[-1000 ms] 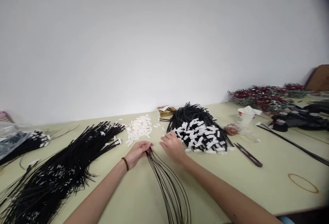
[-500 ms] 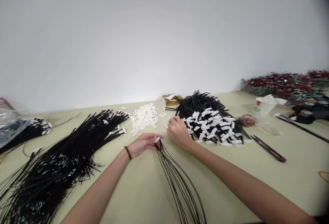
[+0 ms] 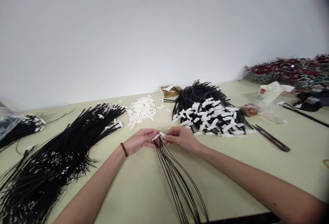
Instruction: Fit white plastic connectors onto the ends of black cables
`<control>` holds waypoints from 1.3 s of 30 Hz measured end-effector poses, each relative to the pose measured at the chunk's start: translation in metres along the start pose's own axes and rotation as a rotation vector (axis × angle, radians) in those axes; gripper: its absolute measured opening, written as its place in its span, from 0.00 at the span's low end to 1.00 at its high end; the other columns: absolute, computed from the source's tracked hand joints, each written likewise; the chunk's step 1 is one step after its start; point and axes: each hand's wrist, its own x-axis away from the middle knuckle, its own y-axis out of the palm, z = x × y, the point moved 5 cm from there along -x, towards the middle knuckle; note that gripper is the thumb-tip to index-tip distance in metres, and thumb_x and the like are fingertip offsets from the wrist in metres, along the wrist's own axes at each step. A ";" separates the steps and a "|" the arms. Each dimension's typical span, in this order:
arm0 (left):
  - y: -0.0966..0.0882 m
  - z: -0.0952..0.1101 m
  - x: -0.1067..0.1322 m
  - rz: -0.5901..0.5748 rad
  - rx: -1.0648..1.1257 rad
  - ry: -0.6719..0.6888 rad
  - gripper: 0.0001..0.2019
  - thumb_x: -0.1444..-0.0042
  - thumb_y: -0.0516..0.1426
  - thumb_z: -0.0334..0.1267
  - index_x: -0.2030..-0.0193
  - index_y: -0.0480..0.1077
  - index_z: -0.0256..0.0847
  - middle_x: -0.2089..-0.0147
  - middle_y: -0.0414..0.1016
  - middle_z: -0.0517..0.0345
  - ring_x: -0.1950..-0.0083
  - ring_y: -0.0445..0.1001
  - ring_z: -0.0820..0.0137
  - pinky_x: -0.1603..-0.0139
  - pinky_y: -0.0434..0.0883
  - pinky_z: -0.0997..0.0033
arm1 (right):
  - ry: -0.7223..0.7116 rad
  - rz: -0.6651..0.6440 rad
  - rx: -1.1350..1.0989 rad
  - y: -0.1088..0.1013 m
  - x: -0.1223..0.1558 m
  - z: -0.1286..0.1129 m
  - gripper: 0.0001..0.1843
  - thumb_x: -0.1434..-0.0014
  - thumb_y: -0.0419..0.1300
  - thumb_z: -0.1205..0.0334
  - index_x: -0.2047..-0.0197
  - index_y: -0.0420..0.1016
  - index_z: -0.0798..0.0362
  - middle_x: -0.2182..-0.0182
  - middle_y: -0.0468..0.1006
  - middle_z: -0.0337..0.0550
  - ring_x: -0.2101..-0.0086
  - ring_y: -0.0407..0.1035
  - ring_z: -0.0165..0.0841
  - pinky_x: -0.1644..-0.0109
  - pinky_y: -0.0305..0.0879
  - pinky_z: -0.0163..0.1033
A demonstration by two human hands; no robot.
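Note:
My left hand (image 3: pixel 142 138) pinches a white connector (image 3: pixel 156 137) at the top of a bundle of thin black wires (image 3: pixel 177 176). The wires hang from it toward the table's front edge. Close beside it, my right hand (image 3: pixel 181 137) holds a second small white connector (image 3: pixel 162 134) between thumb and fingertips. The two connectors are nearly touching; whether they meet I cannot tell. Beyond my hands lies a loose heap of small white connectors (image 3: pixel 142 110). To its right rests a large pile of black wires (image 3: pixel 197 95) with white connectors on their ends.
A heap of black wires (image 3: pixel 61 155) with bare metal tips covers the left side. Thread snips (image 3: pixel 271 139), a bagged round brown item (image 3: pixel 250 109) and a paper cup (image 3: pixel 268 93) stand or lie at right. A small gold box (image 3: pixel 170 92) sits by the wall.
My right hand has come from beside the wire pile back to my left hand, bringing a white connector. My left hand keeps its hold on the wired connector. The view has shifted slightly.

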 end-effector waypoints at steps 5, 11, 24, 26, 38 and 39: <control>0.002 -0.002 0.000 0.024 -0.038 -0.018 0.17 0.52 0.60 0.43 0.57 0.72 0.36 0.67 0.75 0.52 0.63 0.74 0.69 0.58 0.70 0.65 | -0.035 -0.004 -0.066 -0.005 -0.001 -0.003 0.17 0.53 0.63 0.55 0.63 0.71 0.57 0.75 0.75 0.39 0.73 0.70 0.28 0.66 0.66 0.35; 0.012 0.000 0.001 -0.005 -0.072 -0.024 0.14 0.51 0.59 0.44 0.62 0.72 0.35 0.67 0.74 0.53 0.65 0.73 0.69 0.60 0.70 0.67 | -0.071 -0.131 0.118 -0.003 0.003 -0.007 0.18 0.45 0.55 0.58 0.52 0.71 0.55 0.74 0.71 0.37 0.75 0.63 0.24 0.68 0.61 0.32; 0.013 0.002 0.001 0.040 -0.065 -0.055 0.13 0.52 0.60 0.43 0.64 0.72 0.34 0.70 0.74 0.54 0.66 0.72 0.71 0.62 0.70 0.68 | -0.201 -0.250 0.371 -0.002 0.010 -0.017 0.18 0.44 0.52 0.64 0.50 0.70 0.51 0.78 0.70 0.34 0.77 0.62 0.24 0.71 0.59 0.30; 0.012 0.001 0.000 0.042 -0.056 -0.054 0.13 0.52 0.60 0.43 0.64 0.72 0.34 0.70 0.74 0.55 0.66 0.72 0.71 0.61 0.70 0.68 | -0.193 -0.237 0.364 -0.003 0.010 -0.017 0.17 0.45 0.52 0.65 0.52 0.71 0.52 0.76 0.72 0.34 0.76 0.65 0.25 0.70 0.61 0.30; 0.013 0.000 -0.001 0.065 -0.092 -0.040 0.14 0.52 0.60 0.45 0.65 0.72 0.35 0.69 0.74 0.53 0.66 0.72 0.70 0.61 0.71 0.67 | -0.107 -0.033 -0.021 -0.012 0.005 -0.014 0.17 0.51 0.63 0.57 0.63 0.58 0.51 0.73 0.77 0.38 0.69 0.74 0.32 0.62 0.70 0.40; 0.014 0.000 -0.001 0.073 -0.098 -0.035 0.14 0.52 0.60 0.45 0.65 0.72 0.35 0.70 0.74 0.54 0.67 0.72 0.70 0.62 0.71 0.67 | -0.112 -0.013 -0.030 -0.013 0.005 -0.015 0.18 0.51 0.63 0.56 0.62 0.59 0.51 0.73 0.77 0.38 0.69 0.74 0.32 0.62 0.70 0.40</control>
